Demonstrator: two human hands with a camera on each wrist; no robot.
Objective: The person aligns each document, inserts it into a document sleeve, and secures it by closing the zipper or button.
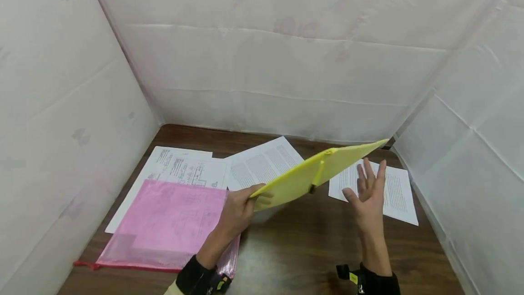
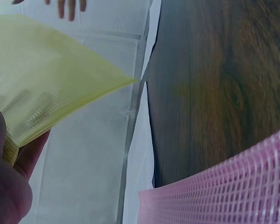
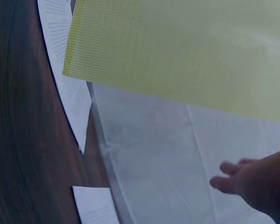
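Pink mesh pouch lies flat at the near left of the wooden table, over printed sheets. Left hand pinches the low corner of the yellow mesh pouch, held tilted in the air above the table. Right hand is just beside it, fingers straight and spread, holding nothing, over another printed page.

bare wooden table open between both hands, printed sheets behind, white curtain walls closing three sides
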